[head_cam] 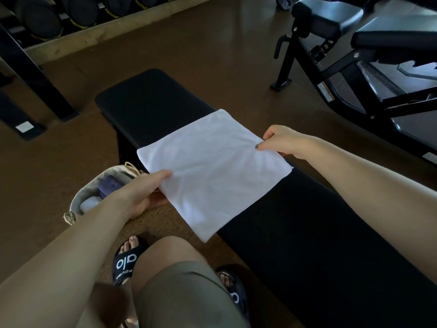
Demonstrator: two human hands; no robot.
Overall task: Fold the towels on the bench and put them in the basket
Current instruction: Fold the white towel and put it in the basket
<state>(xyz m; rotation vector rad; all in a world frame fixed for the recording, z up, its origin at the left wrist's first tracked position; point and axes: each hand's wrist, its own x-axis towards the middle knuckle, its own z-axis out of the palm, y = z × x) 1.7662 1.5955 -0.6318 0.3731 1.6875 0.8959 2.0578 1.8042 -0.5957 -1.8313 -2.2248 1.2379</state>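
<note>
Both hands [139, 192] apparently pinching towel [212, 171] edges

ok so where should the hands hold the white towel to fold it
Grip the white towel at its two opposite side edges, coming in from either side of the bench, as the left hand and right hand do. It lies flat, so pinched edges probably lift over cleanly.

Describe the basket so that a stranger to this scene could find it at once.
Start from the long black bench. On the floor beside it, under the left hand, stands the basket. It alone is pale fabric, holding a purple and a white item.
</note>
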